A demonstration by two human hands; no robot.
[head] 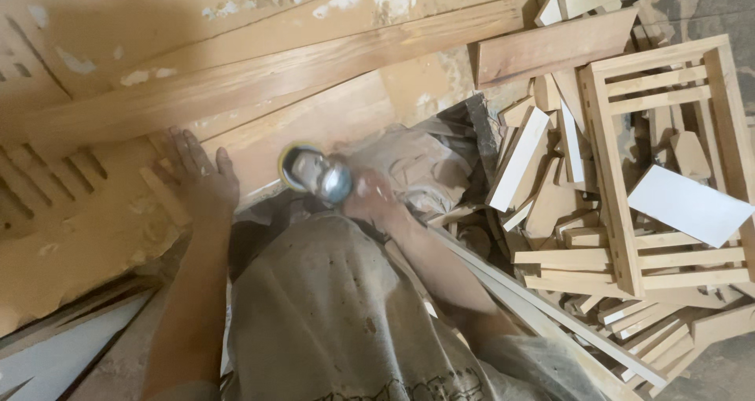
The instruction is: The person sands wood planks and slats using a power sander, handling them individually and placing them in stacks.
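Head view | left hand [203, 182]: flat, fingers spread, pressing long wooden plank [259, 82], centre-left | right hand [376, 200]: wrapped around blurred angle grinder [314, 173], frame centre, at plank edge | wooden frame [668, 157] on offcut pile [543, 189], right.

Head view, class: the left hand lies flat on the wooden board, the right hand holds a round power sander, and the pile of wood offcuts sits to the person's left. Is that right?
Not quite. In the head view the pile of wood offcuts sits to the person's right. The left hand lies flat on the wooden board, and the right hand holds the sander.
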